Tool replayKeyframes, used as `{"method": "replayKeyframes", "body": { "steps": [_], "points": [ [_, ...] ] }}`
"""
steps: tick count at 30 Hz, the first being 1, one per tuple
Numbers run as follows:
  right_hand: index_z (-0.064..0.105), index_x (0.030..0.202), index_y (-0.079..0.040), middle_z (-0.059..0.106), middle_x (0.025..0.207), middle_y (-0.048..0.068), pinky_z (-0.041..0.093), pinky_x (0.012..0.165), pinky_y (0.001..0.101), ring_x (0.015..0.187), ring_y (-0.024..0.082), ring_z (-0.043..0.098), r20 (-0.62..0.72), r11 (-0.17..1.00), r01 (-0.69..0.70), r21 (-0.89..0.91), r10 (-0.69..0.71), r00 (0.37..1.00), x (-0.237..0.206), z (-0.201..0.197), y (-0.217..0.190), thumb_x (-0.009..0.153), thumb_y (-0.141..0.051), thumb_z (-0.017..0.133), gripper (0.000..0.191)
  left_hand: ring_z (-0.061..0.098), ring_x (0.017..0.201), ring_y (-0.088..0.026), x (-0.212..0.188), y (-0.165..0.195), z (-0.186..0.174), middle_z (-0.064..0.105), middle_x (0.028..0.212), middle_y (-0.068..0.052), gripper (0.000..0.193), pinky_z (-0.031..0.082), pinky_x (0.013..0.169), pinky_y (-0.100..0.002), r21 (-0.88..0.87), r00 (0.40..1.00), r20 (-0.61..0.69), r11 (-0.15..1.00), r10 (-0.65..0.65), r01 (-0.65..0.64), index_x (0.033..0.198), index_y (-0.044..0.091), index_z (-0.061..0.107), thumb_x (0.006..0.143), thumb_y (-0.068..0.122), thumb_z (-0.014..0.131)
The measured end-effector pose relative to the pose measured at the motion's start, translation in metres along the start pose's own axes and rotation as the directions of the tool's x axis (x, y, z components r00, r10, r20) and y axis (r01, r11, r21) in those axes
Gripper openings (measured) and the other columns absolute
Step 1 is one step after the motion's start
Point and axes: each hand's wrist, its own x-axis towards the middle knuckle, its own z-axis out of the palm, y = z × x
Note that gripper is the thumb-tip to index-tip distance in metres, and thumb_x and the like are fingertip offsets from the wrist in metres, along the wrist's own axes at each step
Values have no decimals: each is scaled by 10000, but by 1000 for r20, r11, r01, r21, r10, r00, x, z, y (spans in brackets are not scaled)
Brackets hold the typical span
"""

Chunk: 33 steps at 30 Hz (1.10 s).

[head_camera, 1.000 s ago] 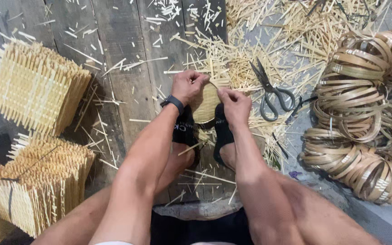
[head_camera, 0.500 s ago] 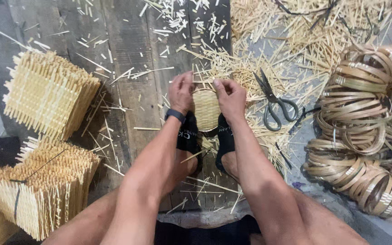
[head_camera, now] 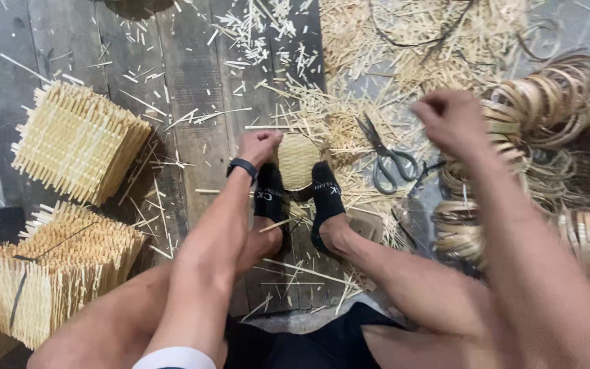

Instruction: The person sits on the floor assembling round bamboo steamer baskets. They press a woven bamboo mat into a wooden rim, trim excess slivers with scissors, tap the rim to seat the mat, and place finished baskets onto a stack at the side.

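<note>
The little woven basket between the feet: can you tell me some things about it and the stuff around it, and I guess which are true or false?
1. The left hand touches the small woven basket. True.
2. The right hand grips the scissors. False: the scissors lie on the floor, untouched; the hand is raised above them.
3. Two feet in black socks hold the basket between them. True.
4. The bamboo rings are piled on the person's left. False: they are on the right.
5. Stacks of woven mats lie on the left. True.
</note>
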Motion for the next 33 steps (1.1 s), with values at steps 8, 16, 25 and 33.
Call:
{"method": "replayKeyframes", "body": {
  "steps": [8,16,25,33],
  "points": [
    [766,1188,-95,749,1096,126,571,876,433,947,218,700,37,997,-40,-73,43,998,-68,-49,108,978,-404,686,382,687,951,-237,-51,14,40,677,1093,-119,183,610,829,-346,368,684,124,607,719,-704,974,36,737,799,31,790],
    [738,1186,-63,765,1034,156,574,835,396,892,249,722,138,986,-90,140,71,988,-3,155,201,873,-305,781,398,634,1077,-327,-103,-66,59,667,1099,-84,272,521,932,-462,637,587,545,159,599,-754,1083,123,678,836,10,704],
    [555,1265,0,623,1194,239,508,950,474,1094,413,630,114,997,-74,26,71,991,41,200,197,669,-128,833,670,408,1268,-512,-54,-58,100,439,1375,-333,1025,349,1052,-573,677,798,-16,594,602,-434,1551,19,327,748,337,879],
    [651,911,7,689,786,174,558,739,467,777,352,691,239,978,-31,206,-20,971,21,209,209,679,-300,837,427,513,1268,-364,-62,-56,101,563,1447,-158,868,395,1133,-506,632,644,69,466,762,-619,1561,116,424,759,103,756]
  ]
}}
